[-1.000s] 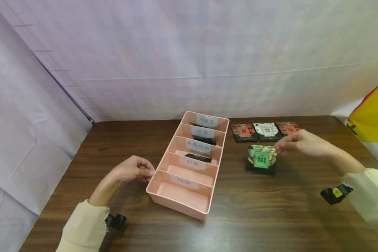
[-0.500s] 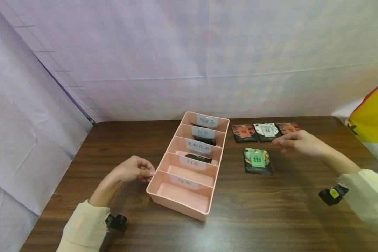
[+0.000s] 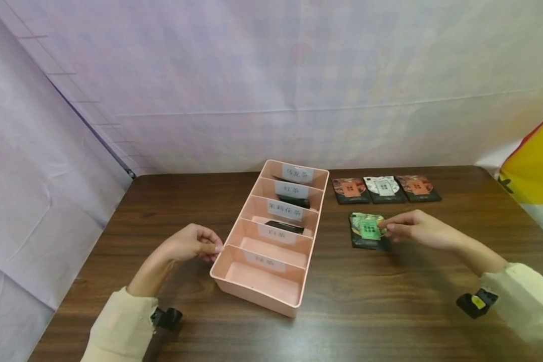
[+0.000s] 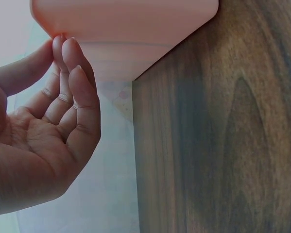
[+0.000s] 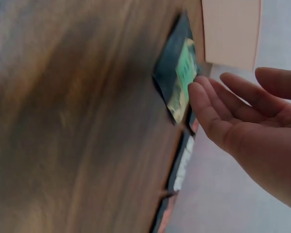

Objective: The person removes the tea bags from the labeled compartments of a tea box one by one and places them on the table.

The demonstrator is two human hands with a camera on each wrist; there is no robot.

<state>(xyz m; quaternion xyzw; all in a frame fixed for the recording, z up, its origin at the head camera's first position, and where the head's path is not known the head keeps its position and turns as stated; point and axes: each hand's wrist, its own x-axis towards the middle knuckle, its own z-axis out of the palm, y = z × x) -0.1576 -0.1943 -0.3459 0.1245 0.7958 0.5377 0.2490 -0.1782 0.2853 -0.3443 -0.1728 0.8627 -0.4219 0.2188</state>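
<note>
A pink divided organizer (image 3: 220, 261) with several labelled compartments stands mid-table, also seen as a pink wall (image 4: 126, 19). My left hand (image 3: 210, 246) rests beside its near-left wall, and in the left wrist view the relaxed fingertips (image 4: 62, 46) touch the wall. A green tea packet (image 3: 367, 229) lies flat to the right of the organizer. My right hand (image 3: 389, 230) reaches it with straight fingers. In the right wrist view those fingertips (image 5: 198, 87) touch the green packet's (image 5: 181, 80) edge without gripping it.
Three more packets lie in a row behind the green one: a red one (image 3: 350, 190), a white one (image 3: 384, 187) and another red one (image 3: 417, 186). Dark packets (image 3: 284, 226) sit in some back compartments. Cloth walls (image 3: 271, 90) close off the left and back.
A second ago my right hand held the green packet up by a corner. It laid the packet flat, drew back, and now touches its right edge. The left hand has not moved.
</note>
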